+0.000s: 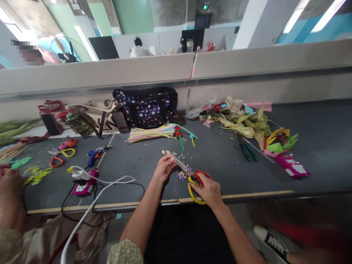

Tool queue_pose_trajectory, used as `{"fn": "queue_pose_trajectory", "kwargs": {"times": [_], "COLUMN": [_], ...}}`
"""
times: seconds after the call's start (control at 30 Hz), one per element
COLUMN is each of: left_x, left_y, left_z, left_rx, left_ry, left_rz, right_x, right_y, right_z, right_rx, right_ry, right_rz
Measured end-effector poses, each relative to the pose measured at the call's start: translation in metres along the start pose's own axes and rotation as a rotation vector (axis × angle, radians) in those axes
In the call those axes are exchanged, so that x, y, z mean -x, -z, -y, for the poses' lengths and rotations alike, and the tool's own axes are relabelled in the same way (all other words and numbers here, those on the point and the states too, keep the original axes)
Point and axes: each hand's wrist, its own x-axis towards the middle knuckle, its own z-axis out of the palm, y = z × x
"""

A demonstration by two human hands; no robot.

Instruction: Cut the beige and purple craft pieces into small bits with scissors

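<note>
My right hand (210,189) is closed around the red and yellow handles of a pair of scissors (188,171), whose blades point up and left. At the blade tips, the fingers of my left hand (165,167) are pinched together; whatever they hold is too small to name. Small beige and purple cut pieces (181,175) lie on the table beneath the blades. More beige bits (168,152) are just beyond my left fingertips. Further back rests a bundle of pastel pipe cleaners (151,133), beside a small red flower on a green stem (180,137).
Left on the dark table (132,161) are a blue glue gun (95,157), a power strip (85,183) with a white cable, and another pair of scissors (62,153). Pliers (248,151) and dried husks (254,126) lie right. A bag (150,106) stands behind. A co-worker's hand (11,183) is far left.
</note>
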Motion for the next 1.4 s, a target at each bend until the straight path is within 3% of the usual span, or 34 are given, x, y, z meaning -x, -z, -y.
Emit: {"fn": "queue_pose_trajectory", "kwargs": {"times": [0.37, 0.8, 1.03, 1.4], "left_x": [0.000, -0.001, 0.000, 0.000], "left_y": [0.000, 0.001, -0.002, -0.002], "left_z": [0.000, -0.001, -0.003, -0.002], "left_rx": [0.015, 0.044, 0.038, 0.056], "left_ry": [0.010, 0.014, 0.006, 0.001], "left_rz": [-0.009, -0.031, -0.019, -0.015], "right_x": [0.000, -0.006, -0.004, -0.002], "right_y": [0.001, 0.018, 0.017, 0.014], "right_z": [0.000, 0.002, 0.006, 0.007], "right_rx": [0.013, 0.059, 0.044, 0.049], "right_ry": [-0.012, -0.142, -0.069, -0.045], "right_rz": [0.011, 0.045, 0.084, 0.027]}}
